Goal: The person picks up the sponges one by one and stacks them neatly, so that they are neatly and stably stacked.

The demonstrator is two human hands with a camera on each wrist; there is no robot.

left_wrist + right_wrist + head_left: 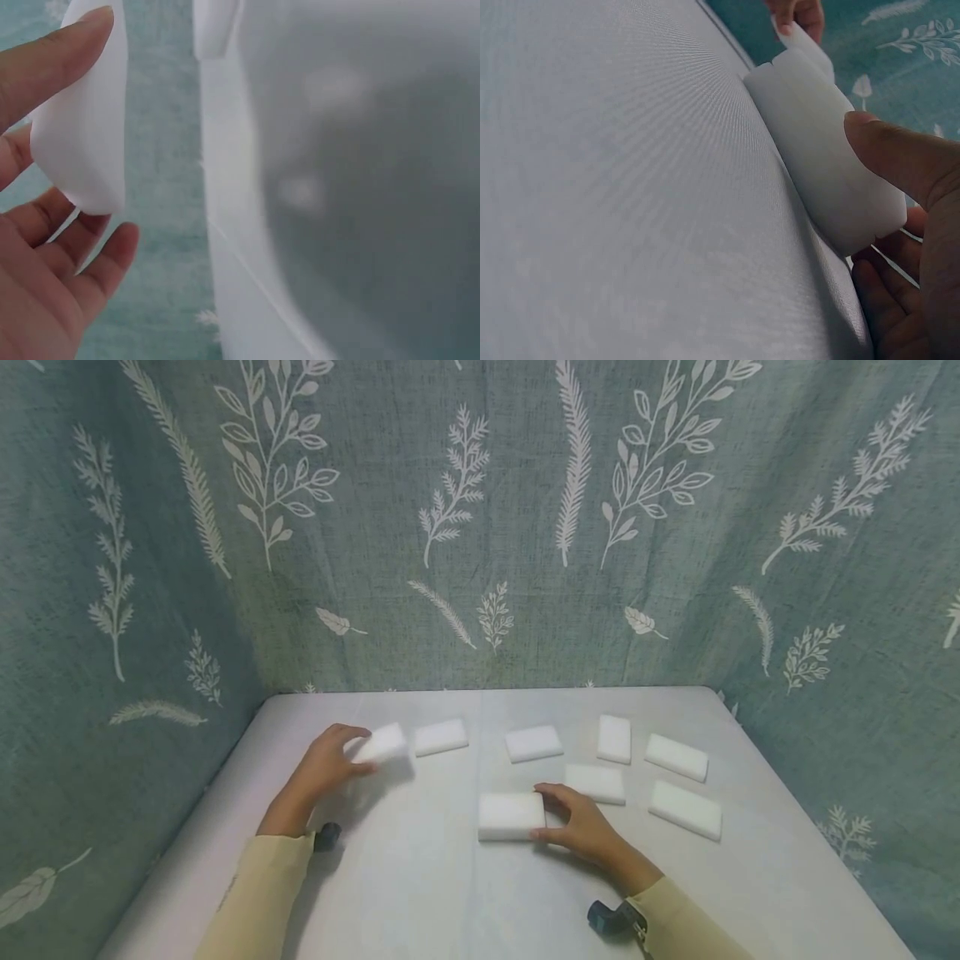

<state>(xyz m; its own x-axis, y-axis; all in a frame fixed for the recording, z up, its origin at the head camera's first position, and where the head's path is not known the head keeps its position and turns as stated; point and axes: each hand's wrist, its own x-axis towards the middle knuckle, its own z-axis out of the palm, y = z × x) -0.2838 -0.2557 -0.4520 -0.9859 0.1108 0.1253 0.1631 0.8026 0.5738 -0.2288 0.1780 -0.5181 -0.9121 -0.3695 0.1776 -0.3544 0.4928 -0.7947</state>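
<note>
My left hand (327,768) pinches a white rounded-edge block (383,743) between thumb and fingers, above the table at the left; a shadow lies below it. In the left wrist view, the thumb presses one face of this block (94,127). My right hand (585,828) grips the right end of thicker white blocks (510,820) on the table near the middle. In the right wrist view, notches at the ends suggest two stacked blocks (821,142). Behind that wrist lies another white block (595,783), partly hidden by the hand.
More white blocks lie flat on the white table (405,877): one (441,737) right of my left hand, one (534,743) at the back middle, one (615,739) turned lengthwise, and two (677,757) (686,810) at the right. Patterned green cloth (525,635) surrounds the table's back and sides.
</note>
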